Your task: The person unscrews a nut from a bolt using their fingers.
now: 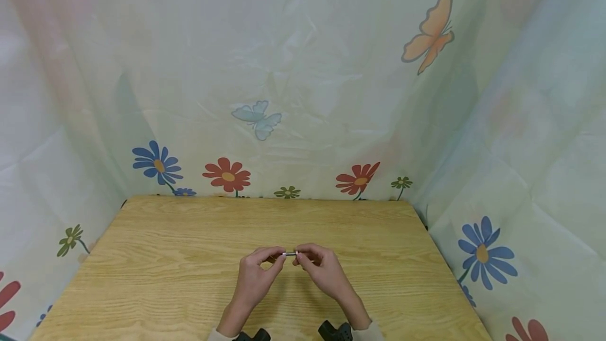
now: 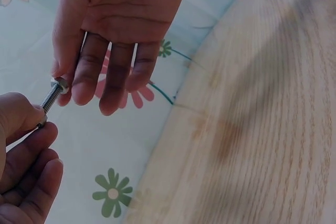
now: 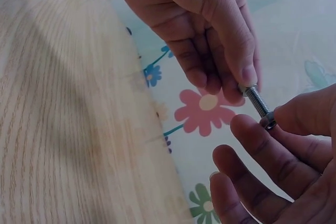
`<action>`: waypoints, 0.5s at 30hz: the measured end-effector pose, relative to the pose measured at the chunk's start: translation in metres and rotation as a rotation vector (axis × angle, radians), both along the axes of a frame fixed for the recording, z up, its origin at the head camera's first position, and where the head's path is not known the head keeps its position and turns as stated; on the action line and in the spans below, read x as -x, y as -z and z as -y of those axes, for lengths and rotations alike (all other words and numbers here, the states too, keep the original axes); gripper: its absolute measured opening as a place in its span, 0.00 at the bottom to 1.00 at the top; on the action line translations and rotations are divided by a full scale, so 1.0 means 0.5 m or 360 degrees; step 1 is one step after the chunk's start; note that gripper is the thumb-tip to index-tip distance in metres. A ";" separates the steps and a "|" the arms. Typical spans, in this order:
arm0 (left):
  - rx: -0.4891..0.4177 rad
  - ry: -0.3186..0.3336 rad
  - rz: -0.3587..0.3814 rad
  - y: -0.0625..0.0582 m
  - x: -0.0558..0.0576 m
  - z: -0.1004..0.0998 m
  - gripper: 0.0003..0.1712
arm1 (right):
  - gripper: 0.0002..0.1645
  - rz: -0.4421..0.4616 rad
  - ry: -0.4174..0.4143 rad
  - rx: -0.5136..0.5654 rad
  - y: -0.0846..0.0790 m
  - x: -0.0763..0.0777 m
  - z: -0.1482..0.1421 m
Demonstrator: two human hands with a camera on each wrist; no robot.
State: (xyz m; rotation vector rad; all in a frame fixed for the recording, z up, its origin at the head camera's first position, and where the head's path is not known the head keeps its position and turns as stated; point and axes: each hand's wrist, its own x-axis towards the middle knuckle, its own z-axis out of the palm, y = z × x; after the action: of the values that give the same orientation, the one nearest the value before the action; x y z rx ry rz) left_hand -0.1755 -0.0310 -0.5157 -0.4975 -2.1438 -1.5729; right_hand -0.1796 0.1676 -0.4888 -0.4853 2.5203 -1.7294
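Note:
A small silver bolt [image 1: 290, 253] with a threaded shank is held level between both hands above the table. My left hand [image 1: 253, 277] pinches one end between thumb and fingertips, partly covering it. At the other end, my right hand [image 1: 326, 272] has its thumb and forefinger at a wider, nut-like piece [image 3: 269, 120]; I cannot tell if this is a nut or the bolt's head. Bare thread [image 2: 51, 99] shows between the two grips. The right hand's other fingers [image 2: 116, 74] extend loosely, apart from the bolt.
The wood-grain table [image 1: 189, 236] lies beneath the hands. Behind it hangs a pale curtain [image 1: 303, 67] printed with flowers and butterflies, with more of it along both sides. Black wrist devices [image 1: 335, 331] sit at both wrists by the near edge.

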 end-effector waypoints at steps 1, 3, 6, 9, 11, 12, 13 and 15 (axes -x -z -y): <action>-0.0001 0.0001 -0.0001 0.000 0.000 0.000 0.09 | 0.16 -0.0011 -0.0003 0.0004 0.001 0.000 0.000; 0.0002 0.0001 -0.0003 0.001 0.000 -0.001 0.09 | 0.14 -0.0027 -0.0003 0.0005 0.004 0.001 -0.001; 0.0000 0.0003 0.0001 0.001 -0.001 -0.002 0.07 | 0.14 -0.0027 0.0006 0.0011 0.005 0.002 0.000; -0.0001 0.0004 0.0006 0.002 -0.002 -0.002 0.06 | 0.14 -0.0017 0.0016 0.0024 0.004 0.001 0.001; -0.0003 0.0007 0.0012 0.003 -0.002 -0.003 0.05 | 0.14 -0.0015 0.0020 0.0038 0.003 0.001 0.001; -0.0004 0.0010 0.0014 0.003 -0.002 -0.003 0.05 | 0.13 -0.0018 0.0022 0.0042 0.003 0.001 0.001; -0.0003 0.0009 0.0011 0.004 -0.002 -0.003 0.05 | 0.13 -0.0024 0.0025 0.0043 0.003 0.001 0.001; -0.0004 0.0011 0.0012 0.006 -0.001 -0.004 0.04 | 0.11 -0.0041 0.0032 0.0041 0.004 0.002 0.001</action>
State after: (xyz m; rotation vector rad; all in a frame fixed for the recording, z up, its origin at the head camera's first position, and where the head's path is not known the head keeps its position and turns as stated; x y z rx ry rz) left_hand -0.1750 -0.0288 -0.5187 -0.4997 -2.1474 -1.5838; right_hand -0.1804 0.1671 -0.4907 -0.4888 2.5315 -1.7762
